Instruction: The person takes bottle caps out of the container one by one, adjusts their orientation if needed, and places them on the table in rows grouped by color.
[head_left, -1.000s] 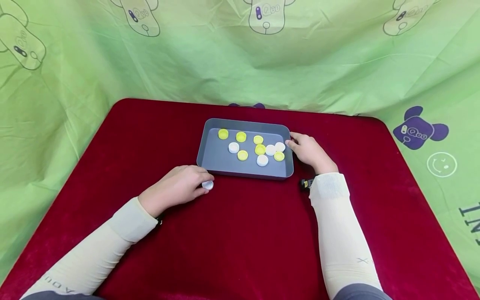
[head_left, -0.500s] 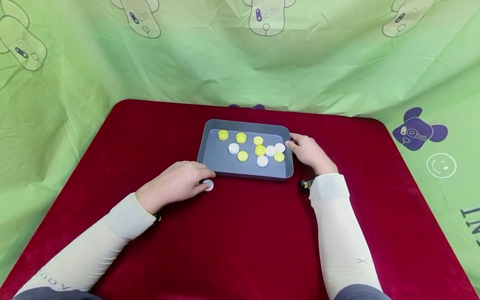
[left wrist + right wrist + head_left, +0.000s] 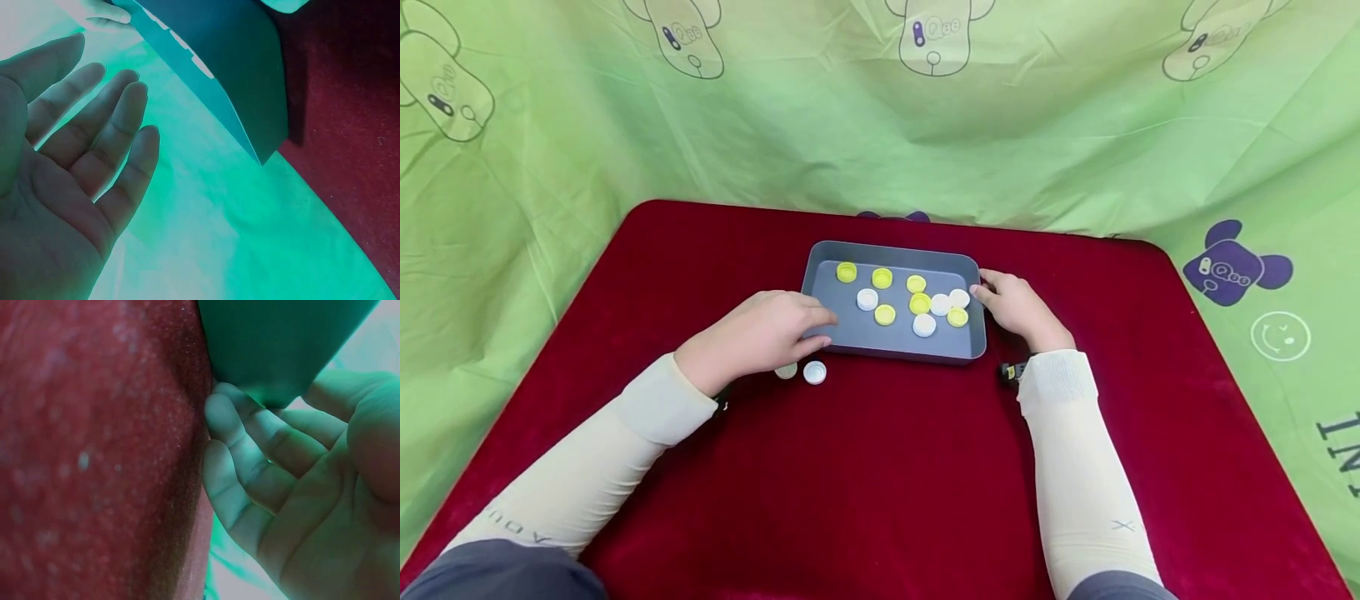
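A green cloth (image 3: 820, 125) with printed animal heads hangs behind everything and also at both sides. In front of it is the counter (image 3: 895, 467), covered in dark red and with rounded far corners. Two pale sleeves (image 3: 1078, 467) come over the counter from the near edge, each with a darker grey sleeve end at the bottom. A grey rectangular tray (image 3: 857, 335) stands on the far half of the counter, near its middle. The left hand (image 3: 763, 337) is at the near left corner of the tray; its fingers are relaxed and spread a little, and in the left wrist view the palm holds nothing. The right hand (image 3: 1021, 308) holds the right wall of the tray, with the thumb at the rim and the other fingers on the outer side. In the tray lie six yellow caps (image 3: 884, 314), spread from the far left corner to the right side, and four white caps (image 3: 924, 325), two of them touching near the right wall. Outside the tray, just before its near left corner, one white cap (image 3: 815, 372) lies on the counter, and beside it a pale cap (image 3: 786, 372) is partly hidden under the left hand.
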A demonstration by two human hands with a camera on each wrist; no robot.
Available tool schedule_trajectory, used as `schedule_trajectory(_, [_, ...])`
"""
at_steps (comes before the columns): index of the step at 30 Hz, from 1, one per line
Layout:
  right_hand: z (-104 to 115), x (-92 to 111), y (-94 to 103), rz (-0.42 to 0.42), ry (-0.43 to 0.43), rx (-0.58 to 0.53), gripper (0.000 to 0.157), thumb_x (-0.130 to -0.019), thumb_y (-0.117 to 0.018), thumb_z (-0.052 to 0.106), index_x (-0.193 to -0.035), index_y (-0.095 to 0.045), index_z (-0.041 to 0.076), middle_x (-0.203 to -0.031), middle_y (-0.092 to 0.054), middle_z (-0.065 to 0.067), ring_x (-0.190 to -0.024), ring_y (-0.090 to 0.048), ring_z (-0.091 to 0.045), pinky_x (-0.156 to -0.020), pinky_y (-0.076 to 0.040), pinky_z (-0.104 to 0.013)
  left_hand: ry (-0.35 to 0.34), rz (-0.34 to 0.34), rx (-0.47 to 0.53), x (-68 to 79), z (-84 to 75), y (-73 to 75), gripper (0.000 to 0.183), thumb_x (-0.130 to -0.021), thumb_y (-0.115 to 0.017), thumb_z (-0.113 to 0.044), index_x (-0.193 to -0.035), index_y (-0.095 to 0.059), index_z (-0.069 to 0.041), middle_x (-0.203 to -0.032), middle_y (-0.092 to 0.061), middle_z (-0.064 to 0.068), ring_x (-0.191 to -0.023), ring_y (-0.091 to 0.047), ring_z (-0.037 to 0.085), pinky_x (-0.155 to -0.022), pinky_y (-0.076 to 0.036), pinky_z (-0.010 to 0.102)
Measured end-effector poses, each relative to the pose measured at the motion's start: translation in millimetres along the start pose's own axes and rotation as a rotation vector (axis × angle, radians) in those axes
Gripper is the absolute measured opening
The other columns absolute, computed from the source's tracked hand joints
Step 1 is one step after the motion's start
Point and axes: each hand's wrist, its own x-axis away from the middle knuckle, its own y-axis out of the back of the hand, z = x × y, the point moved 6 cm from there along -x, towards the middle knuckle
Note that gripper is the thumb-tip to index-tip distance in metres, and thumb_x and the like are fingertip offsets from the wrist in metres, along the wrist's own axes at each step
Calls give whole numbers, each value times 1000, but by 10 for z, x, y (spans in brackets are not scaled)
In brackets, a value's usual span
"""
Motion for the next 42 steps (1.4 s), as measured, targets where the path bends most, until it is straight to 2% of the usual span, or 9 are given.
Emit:
schedule_trajectory(8, [6, 1, 1, 6, -1, 1, 58, -103, -47, 28, -150, -31, -2, -150, -36, -21, -137, -33, -37, -110, -26, -53, -15, 7, -6, -118, 41, 36, 18, -88, -72, -18, -104, -73, -10, -87, -67, 0, -73, -59, 13, -67, -51, 33])
schedule_trajectory(16, [-16, 6, -6, 4, 6, -8, 58, -103, -47, 29, -150, -32, -1, -149, -37, -21, -137, -33, -36, -109, -27, -53, 6, 41, -15, -230, 101, 41, 18, -89, -71, -21, -105, -72, -11, -85, -65, 0, -70, -57, 12, -64, -49, 34])
schedule_trajectory(30, [-26, -1, -7, 5, 2, -6, 58, -103, -48, 29, -150, -31, -1, -150, -36, -21, -137, -33, -36, -109, -27, -53, 19, 115, 17, -472, 203, -100, 23, -90, -69, -21, -111, -72, -12, -100, -70, 2, -86, -62, 13, -72, -52, 36])
schedule_trajectory(42, [0, 11, 1, -1, 0, -7, 57, -103, -47, 29, -150, -32, -1, -149, -37, -20, -137, -34, -35, -109, -27, -52, 31, 132, 16, -587, 252, -203, 25, -90, -70, -21, -112, -72, -12, -100, -70, 3, -86, -63, 15, -72, -53, 37])
